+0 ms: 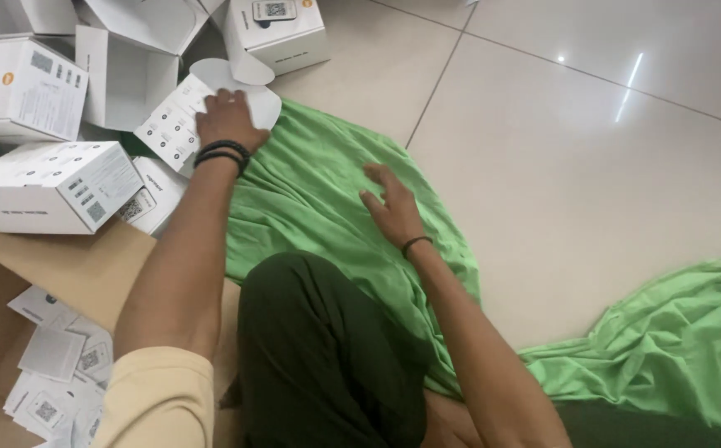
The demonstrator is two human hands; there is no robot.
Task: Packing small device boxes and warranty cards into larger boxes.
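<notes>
My left hand (226,120) reaches forward and lies over a small open white box (174,129) with a rounded flap. Its fingers curl over the box's top edge where the box rests at the corner of the green cloth (310,191). Black bands circle that wrist. My right hand (393,207) rests flat on the green cloth with its fingers spread and nothing in it; a thin black band sits on its wrist. My knee in dark trousers (327,357) lies between both arms.
Several white cartons (49,187) are piled at the left, one of them standing open (132,75). A brown cardboard box (62,265) at the lower left holds several paper leaflets (53,357). Pale floor tiles (576,149) spread to the right, with more green cloth (675,348) bunched at the lower right.
</notes>
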